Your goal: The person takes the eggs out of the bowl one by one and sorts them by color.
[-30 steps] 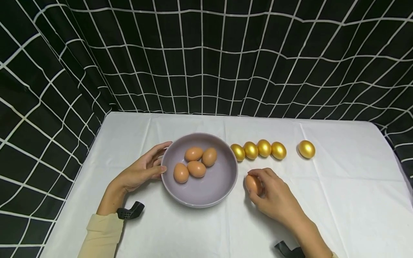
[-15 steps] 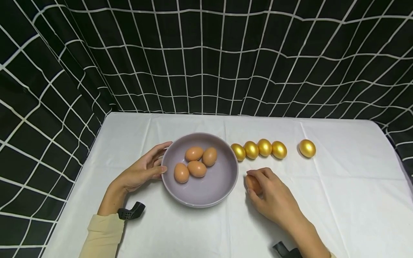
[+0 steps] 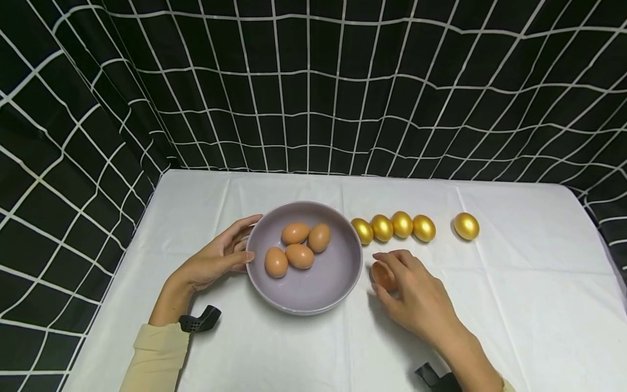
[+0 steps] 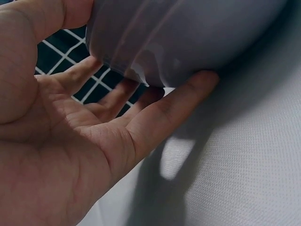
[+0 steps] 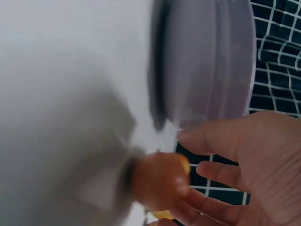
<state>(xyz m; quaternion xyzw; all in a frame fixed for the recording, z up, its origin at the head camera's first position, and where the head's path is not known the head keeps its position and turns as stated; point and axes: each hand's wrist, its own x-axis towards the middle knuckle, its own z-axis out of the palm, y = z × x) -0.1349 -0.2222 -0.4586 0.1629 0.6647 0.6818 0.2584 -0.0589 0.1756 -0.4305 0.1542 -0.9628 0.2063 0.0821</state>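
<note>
My left hand [image 3: 213,261] grips the left side of a mauve bowl [image 3: 338,283], thumb at the rim and fingers against the outer wall. In it lie several brown eggs [image 3: 300,256], grouped to the left. Right of the bowl, another brown egg [image 3: 383,276] sits on the white cloth, partly covered by my right hand [image 3: 416,294]. That hand's fingers and thumb are spread loosely about it. In the right wrist view the egg [image 5: 160,181] looks blurred, with the thumb apart from it and other fingers close beside it. The left wrist view shows fingertips touching the bowl [image 4: 188,37] low down.
Several golden eggs [image 3: 401,224] stand in a row just right of the bowl. Another golden egg [image 3: 466,226] lies apart, farther right. A black curtain [image 3: 323,92] with white grid lines borders the white tablecloth [image 3: 284,354] at the back and sides.
The brown egg beside the bowl has shifted slightly left and back, and my right fingers have loosened around it. The left hand and the bowl stay practically in place.
</note>
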